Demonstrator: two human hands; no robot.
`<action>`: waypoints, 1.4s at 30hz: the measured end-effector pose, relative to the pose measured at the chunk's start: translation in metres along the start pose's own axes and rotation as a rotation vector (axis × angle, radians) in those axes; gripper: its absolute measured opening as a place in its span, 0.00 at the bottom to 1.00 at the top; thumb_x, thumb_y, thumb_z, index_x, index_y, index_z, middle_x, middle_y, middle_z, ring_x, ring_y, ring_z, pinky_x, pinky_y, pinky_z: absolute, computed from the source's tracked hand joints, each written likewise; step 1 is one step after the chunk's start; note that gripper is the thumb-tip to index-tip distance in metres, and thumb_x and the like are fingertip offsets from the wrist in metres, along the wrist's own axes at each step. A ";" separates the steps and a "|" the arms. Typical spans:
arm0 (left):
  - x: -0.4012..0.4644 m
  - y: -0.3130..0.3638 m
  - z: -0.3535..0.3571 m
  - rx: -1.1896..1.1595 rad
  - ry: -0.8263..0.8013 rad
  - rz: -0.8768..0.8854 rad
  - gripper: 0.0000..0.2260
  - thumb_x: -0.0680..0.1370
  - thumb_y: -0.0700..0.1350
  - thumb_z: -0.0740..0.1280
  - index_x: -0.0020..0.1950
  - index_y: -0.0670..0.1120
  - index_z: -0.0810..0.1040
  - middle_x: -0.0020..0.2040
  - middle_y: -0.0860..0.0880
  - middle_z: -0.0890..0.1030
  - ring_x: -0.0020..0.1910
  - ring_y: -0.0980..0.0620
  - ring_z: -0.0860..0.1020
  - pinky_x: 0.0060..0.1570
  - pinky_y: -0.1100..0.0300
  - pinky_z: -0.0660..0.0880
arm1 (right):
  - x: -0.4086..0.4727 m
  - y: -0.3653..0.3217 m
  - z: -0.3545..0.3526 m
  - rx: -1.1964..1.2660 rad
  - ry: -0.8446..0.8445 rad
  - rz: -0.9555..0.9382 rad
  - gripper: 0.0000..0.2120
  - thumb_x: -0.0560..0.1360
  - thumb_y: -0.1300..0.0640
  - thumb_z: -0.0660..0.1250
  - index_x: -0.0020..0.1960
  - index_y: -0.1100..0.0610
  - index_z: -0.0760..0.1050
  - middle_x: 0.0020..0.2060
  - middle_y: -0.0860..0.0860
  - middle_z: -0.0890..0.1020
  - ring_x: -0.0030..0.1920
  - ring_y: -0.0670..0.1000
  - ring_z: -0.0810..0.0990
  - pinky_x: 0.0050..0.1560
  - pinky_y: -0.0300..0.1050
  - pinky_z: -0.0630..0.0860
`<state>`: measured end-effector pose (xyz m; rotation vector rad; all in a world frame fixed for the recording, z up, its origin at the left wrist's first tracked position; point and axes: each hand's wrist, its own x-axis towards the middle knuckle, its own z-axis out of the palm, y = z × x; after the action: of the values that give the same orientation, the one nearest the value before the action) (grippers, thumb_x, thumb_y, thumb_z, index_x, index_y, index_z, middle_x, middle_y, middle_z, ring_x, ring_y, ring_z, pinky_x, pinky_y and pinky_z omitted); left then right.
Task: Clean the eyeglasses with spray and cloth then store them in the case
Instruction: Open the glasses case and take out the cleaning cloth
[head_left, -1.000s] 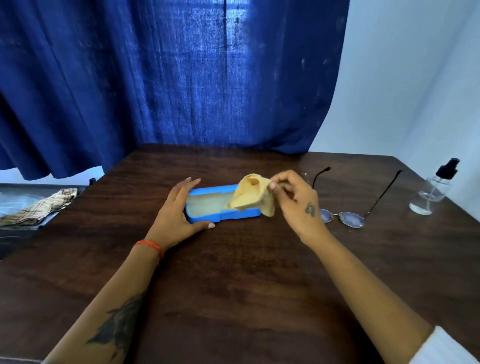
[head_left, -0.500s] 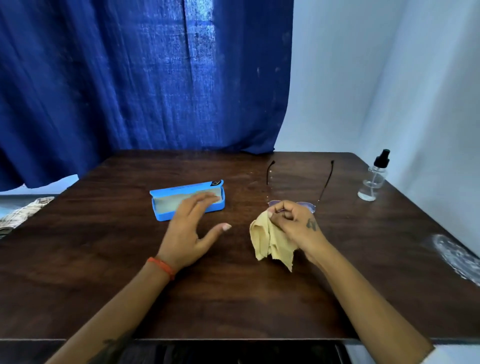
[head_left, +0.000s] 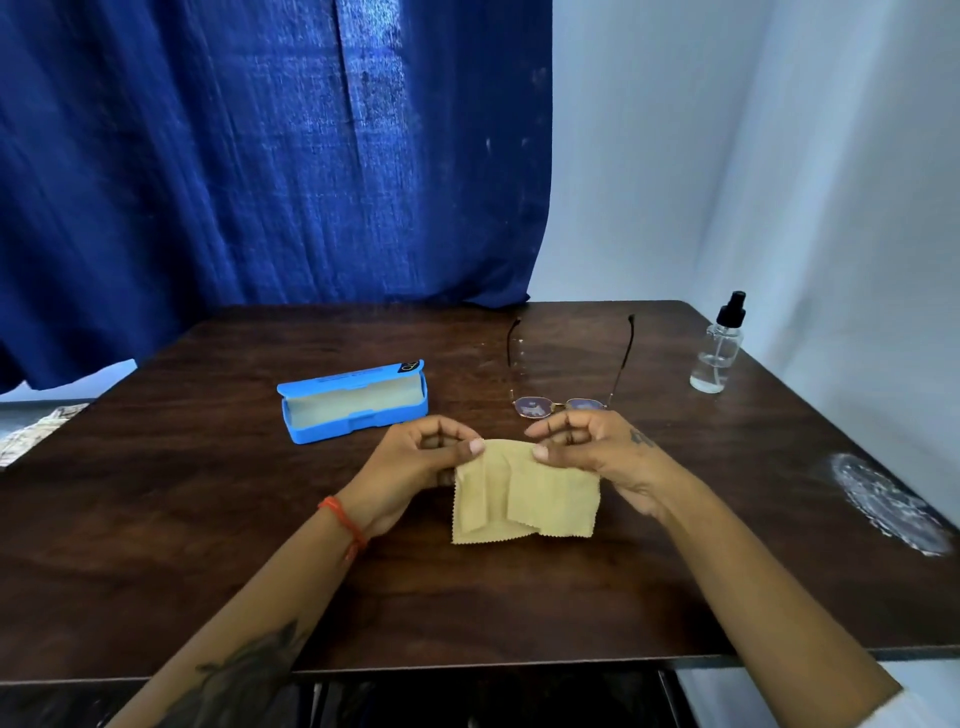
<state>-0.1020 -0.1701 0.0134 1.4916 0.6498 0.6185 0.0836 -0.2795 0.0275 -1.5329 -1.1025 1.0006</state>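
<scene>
A yellow cleaning cloth (head_left: 524, 493) hangs partly unfolded over the middle of the dark wooden table (head_left: 208, 545). My left hand (head_left: 415, 462) pinches its upper left corner and my right hand (head_left: 597, 452) pinches its upper edge on the right. Just behind my right hand lie the eyeglasses (head_left: 566, 384), lenses toward me and both arms spread open. The blue case (head_left: 353, 400) sits open and empty to the left of the glasses. A clear spray bottle (head_left: 719, 348) with a black nozzle stands upright at the table's far right.
A blue curtain (head_left: 260, 156) hangs behind the table and white walls close the right side. A whitish scuffed patch (head_left: 883, 499) marks the table near its right edge. A checked cloth (head_left: 31, 436) lies off the table at the left.
My right hand carried the cloth from the case toward me. My left hand left the case and took hold of the cloth, which is now spread between both hands.
</scene>
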 end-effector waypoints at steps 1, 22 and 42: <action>-0.001 0.001 -0.003 -0.031 -0.001 -0.019 0.04 0.72 0.38 0.70 0.45 0.43 0.79 0.36 0.51 0.82 0.36 0.57 0.79 0.38 0.66 0.77 | 0.000 0.001 -0.002 -0.015 -0.010 0.006 0.12 0.66 0.64 0.75 0.48 0.56 0.80 0.36 0.47 0.81 0.40 0.43 0.79 0.42 0.32 0.74; -0.027 0.019 -0.040 -0.071 -0.114 -0.057 0.07 0.70 0.31 0.65 0.40 0.42 0.75 0.32 0.50 0.79 0.33 0.57 0.78 0.35 0.65 0.77 | -0.010 -0.004 -0.020 -0.030 -0.033 0.080 0.02 0.69 0.62 0.72 0.39 0.58 0.79 0.29 0.48 0.79 0.31 0.43 0.77 0.31 0.36 0.76; -0.036 -0.013 -0.046 0.797 -0.064 0.398 0.11 0.67 0.42 0.76 0.41 0.57 0.81 0.39 0.56 0.83 0.47 0.57 0.77 0.45 0.63 0.73 | -0.019 0.038 -0.008 -0.722 0.299 -0.549 0.11 0.63 0.68 0.74 0.36 0.51 0.82 0.35 0.41 0.83 0.38 0.43 0.81 0.44 0.41 0.76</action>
<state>-0.1606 -0.1645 0.0015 2.4139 0.5773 0.6388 0.0928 -0.3042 -0.0062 -1.6967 -1.6348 -0.0253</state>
